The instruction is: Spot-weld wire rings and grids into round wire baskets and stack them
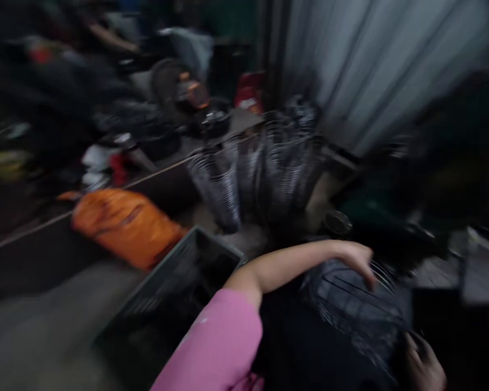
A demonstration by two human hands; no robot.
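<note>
My left hand (358, 262) reaches out to the right from a pink sleeve, its fingers bent down at the rim of a dark round wire-like bundle (350, 293). What its fingertips grip is blurred. Lower right, beside the same bundle, my right hand (426, 364) is partly cut off by the frame edge, with its fingers curled near a dark edge. Motion blur hides whether anything sits in it.
A dark green crate (146, 320) stands to the left, an orange sack (126, 225) beyond it. Several stacks of ringed wire items (285, 168) lean ahead, near a corrugated metal wall (375, 60). A fan-like object (171, 87) stands farther back.
</note>
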